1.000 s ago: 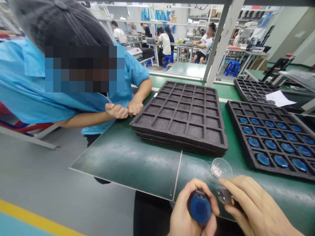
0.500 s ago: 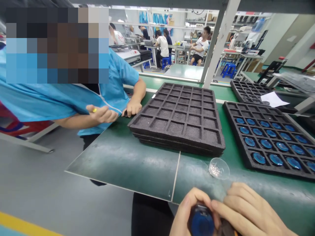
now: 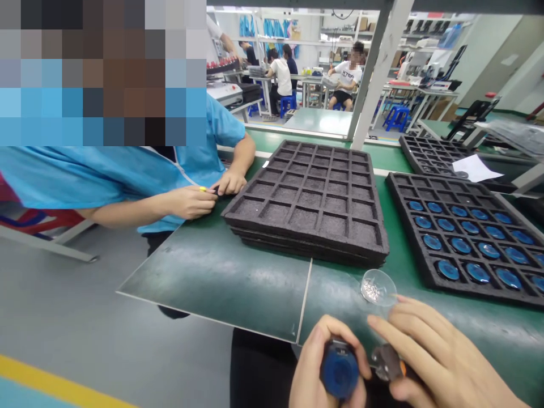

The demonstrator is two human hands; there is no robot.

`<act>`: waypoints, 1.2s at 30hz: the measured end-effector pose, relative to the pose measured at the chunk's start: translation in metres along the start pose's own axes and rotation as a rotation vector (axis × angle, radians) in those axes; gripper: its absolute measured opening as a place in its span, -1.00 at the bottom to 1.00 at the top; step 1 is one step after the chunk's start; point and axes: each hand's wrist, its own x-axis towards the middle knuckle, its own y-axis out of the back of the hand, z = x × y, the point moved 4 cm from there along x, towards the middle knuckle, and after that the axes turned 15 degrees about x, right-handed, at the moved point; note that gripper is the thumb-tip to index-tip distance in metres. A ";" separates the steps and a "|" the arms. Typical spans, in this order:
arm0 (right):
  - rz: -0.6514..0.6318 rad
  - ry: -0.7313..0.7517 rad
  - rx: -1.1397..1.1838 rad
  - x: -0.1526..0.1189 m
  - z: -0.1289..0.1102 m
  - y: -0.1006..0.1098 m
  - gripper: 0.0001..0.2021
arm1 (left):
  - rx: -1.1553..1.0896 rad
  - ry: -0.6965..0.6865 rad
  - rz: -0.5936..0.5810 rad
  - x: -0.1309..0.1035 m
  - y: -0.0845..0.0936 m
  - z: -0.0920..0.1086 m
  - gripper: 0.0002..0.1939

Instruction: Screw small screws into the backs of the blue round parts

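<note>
Green bench edge runs diagonally from lower centre up toward a co-worker in a blue shirt; bare mat open between that edge and the stack of empty foam trays. Grey floor lies left of the bench. Right of the stack, a narrow green strip, then a filled tray holding rows of blue discs. Just in front of the stack's near corner sits a small clear dish with tiny metal bits in it, near the right hand's fingertips.

Both of the wearer's hands sit low at the bottom edge, over the bench's near lip. Left hand curled, fingers and thumb clamped around a round blue part, blue face up. Right hand reaches in from the right, fingers together, pinching a small dark tool with an orange band just beside the blue part.

Co-worker's 2 hands meet at the bench's far-left corner, touching a small item; a yellow bit shows between them
</note>
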 end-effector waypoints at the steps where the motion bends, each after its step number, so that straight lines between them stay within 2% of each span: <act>1: 0.008 0.005 -0.018 -0.001 0.000 -0.001 -0.51 | -0.041 0.043 -0.036 0.001 -0.002 -0.001 -0.53; 3: 0.007 -0.009 -0.033 -0.002 -0.001 -0.007 -0.55 | -0.101 0.113 -0.090 0.002 -0.006 -0.002 -0.40; 6: -0.019 -0.041 -0.028 -0.006 -0.006 -0.017 -0.58 | -0.113 0.144 -0.077 0.002 -0.010 -0.004 -0.31; 11: -0.006 -0.080 -0.020 -0.009 -0.013 -0.024 -0.58 | -0.071 0.117 0.008 0.001 -0.010 -0.003 -0.35; 19: -0.068 -0.093 -0.038 -0.012 -0.012 -0.029 -0.59 | -0.049 0.085 -0.014 0.001 -0.009 -0.004 -0.33; 29: -0.115 -0.102 -0.057 -0.014 -0.012 -0.032 -0.54 | 0.016 0.083 0.021 0.000 -0.009 -0.002 -0.31; 36: -0.142 -0.080 -0.074 -0.018 -0.013 -0.032 -0.59 | 0.037 0.087 0.024 -0.001 -0.010 -0.004 -0.32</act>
